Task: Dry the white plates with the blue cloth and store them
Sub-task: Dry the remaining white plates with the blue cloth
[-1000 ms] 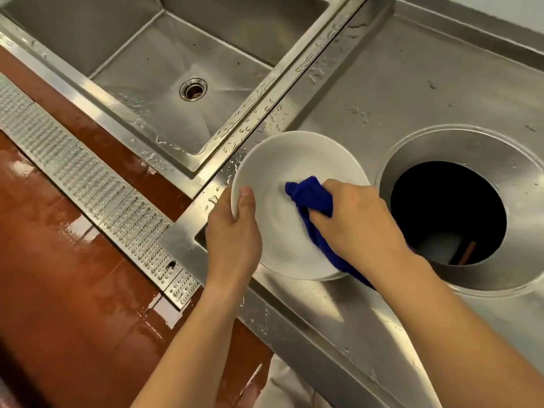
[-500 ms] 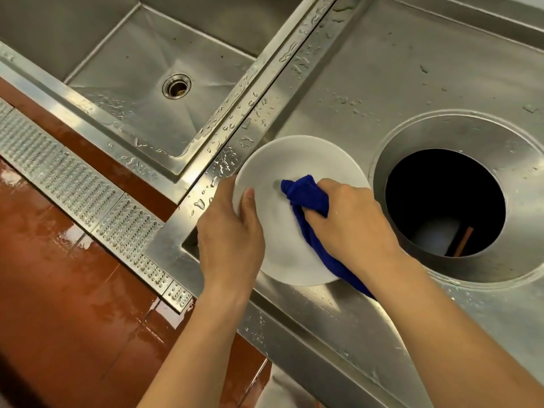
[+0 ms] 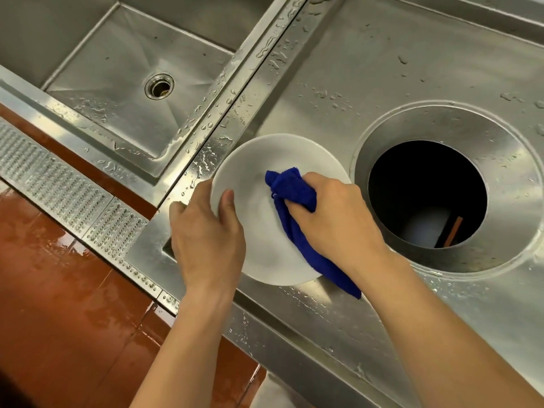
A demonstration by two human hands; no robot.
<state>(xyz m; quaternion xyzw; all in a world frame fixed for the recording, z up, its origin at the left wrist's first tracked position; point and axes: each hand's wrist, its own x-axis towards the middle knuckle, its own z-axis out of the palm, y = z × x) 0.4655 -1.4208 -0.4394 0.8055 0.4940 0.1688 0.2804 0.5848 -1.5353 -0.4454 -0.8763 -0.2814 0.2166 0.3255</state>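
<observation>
A white plate (image 3: 265, 160) is held tilted above the front edge of the steel counter. My left hand (image 3: 206, 240) grips its left rim, thumb on the inner face, fingers behind. My right hand (image 3: 338, 219) is closed on a bunched blue cloth (image 3: 290, 187) and presses it against the plate's inner face right of centre. A tail of the cloth hangs past the plate's lower right rim.
A wet steel counter (image 3: 368, 69) carries a round waste hole (image 3: 426, 192) just right of the plate. A steel sink basin (image 3: 97, 89) with a drain (image 3: 159, 85) lies at the upper left. Below it are a perforated floor grate (image 3: 59, 187) and wet red floor (image 3: 59, 304).
The view has shifted slightly, so sink and counter sit differently in frame. Both hands keep their grip; the cloth stays pressed on the plate's face with little visible movement.
</observation>
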